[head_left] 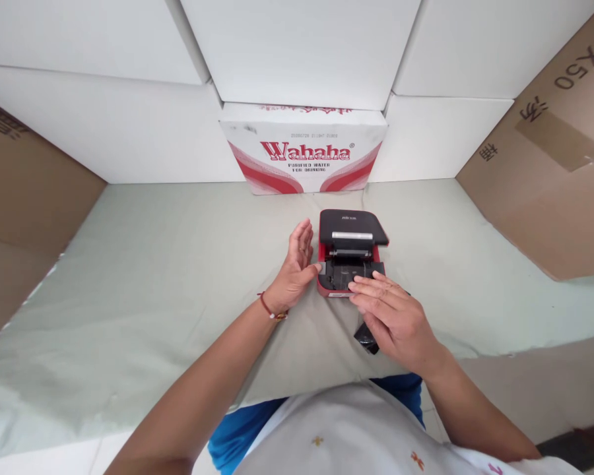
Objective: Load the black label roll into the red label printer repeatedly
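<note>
A small red and black device (354, 227) that looks like a compact printer sits on the cloth, its black upper part raised at the back. Inside it shows a silvery bar and a dark roller. My left hand (297, 267) stands along its left side with fingers stretched out, the thumb touching the front left corner. Over the front right of the device, my right hand (398, 313) lies with fingers extended, fingertips on the dark glossy front panel (344, 274). Part of that panel is hidden beneath them. A shiny black piece (366, 338) lies partly under my right hand; its kind is unclear.
A Wahaha water carton (309, 155) stands behind the device, against stacked white boxes (301, 53). Brown cardboard boxes flank the left (24, 198) and right (549, 178) sides. A pale green cloth (153, 284) covers the table, whose front edge is close to my body.
</note>
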### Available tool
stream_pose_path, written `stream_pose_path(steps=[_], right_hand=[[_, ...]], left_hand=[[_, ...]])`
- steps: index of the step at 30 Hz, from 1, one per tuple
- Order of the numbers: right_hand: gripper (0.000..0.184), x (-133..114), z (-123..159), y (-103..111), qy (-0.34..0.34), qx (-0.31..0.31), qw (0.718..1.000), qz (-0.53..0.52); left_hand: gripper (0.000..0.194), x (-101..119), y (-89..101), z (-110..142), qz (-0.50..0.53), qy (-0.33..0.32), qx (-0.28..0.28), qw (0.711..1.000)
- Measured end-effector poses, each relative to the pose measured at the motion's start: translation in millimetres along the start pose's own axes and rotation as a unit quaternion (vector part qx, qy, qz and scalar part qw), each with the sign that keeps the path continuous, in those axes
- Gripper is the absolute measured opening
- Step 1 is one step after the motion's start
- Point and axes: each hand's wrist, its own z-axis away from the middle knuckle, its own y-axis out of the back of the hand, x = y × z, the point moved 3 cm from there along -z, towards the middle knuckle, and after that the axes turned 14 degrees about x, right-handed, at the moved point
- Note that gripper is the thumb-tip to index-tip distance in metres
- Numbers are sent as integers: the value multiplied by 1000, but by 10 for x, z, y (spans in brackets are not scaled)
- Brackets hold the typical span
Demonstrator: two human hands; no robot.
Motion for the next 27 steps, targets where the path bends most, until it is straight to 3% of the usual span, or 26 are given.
stream_pose_path(steps=[3,7,9,12,15,21,27], right_hand=[[35,33,-130,52,-29,-8,1000,-5],[27,245,-505,120,-147,-20,989,19],[30,371,-749,71,-179,-99,976,81],[28,507,-1054,-119,-142,-284,922,222],[26,594,-1216,-331,-110,-373,866,314],[21,689,-1229,-609,-125,-403,832,361],[32,624,-1183,-602,-151,-390,832,364]], left_hand=[[101,-43,-13,0,21,1,-4,1000],[86,-61,-31,-1,51,-8,-24,998],[82,-57,-31,-6,65,-6,-26,998],[81,-53,-29,-15,69,3,-23,997],[81,-64,-31,-22,83,7,-23,996],[79,-96,-46,-28,141,26,-28,989],[76,-70,-70,-18,160,36,-35,986]])
